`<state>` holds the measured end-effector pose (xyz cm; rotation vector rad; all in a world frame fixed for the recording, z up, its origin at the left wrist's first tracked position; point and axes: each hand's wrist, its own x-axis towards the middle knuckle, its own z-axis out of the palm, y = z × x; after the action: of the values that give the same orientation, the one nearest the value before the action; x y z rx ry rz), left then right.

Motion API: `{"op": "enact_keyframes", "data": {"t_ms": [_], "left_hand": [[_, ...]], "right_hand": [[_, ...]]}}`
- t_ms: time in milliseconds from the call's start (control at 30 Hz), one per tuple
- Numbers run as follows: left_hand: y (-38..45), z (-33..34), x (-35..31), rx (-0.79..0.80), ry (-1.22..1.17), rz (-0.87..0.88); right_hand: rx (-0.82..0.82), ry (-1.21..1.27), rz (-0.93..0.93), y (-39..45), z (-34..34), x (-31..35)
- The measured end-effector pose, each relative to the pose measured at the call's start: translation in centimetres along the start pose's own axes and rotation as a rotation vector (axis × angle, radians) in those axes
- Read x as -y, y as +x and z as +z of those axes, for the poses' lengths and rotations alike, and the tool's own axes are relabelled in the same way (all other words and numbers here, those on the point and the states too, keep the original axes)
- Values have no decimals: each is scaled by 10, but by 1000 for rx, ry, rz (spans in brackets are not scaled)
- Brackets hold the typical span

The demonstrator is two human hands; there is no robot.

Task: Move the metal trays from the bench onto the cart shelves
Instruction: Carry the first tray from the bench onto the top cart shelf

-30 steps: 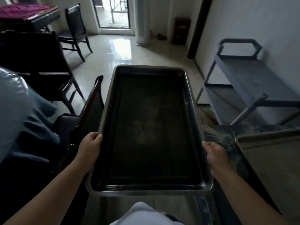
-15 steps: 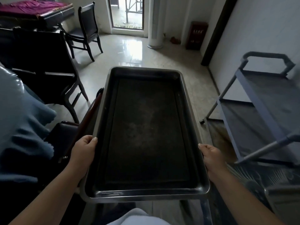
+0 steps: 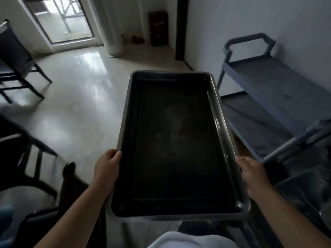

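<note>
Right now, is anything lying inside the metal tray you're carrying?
Nothing lies in the metal tray: only its dark, stained bottom shows. The left hand and right hand grip its long rims. The floor beneath the tray is hidden.

place: dining or canteen room | floor: glossy pale tile | seating: dark wooden chairs at left | equipment: grey two-shelf service cart against white wall | exit: glazed door
</note>
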<state>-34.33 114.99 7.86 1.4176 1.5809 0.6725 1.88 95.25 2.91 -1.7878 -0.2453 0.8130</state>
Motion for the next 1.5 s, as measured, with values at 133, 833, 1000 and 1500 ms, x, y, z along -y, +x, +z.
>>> {"op": "enact_keyframes", "data": {"t_ms": [133, 833, 1000, 1500], "left_hand": [[64, 66, -46, 89, 52, 69], [283, 406, -271, 610, 216, 294], [332, 487, -319, 750, 267, 375], [371, 603, -366, 773, 340, 259]], "right_hand": [[-134, 52, 16, 53, -21, 8], [-622, 72, 129, 272, -127, 84], [-780, 115, 171, 328, -132, 93], [-806, -66, 319, 433, -171, 112]]}}
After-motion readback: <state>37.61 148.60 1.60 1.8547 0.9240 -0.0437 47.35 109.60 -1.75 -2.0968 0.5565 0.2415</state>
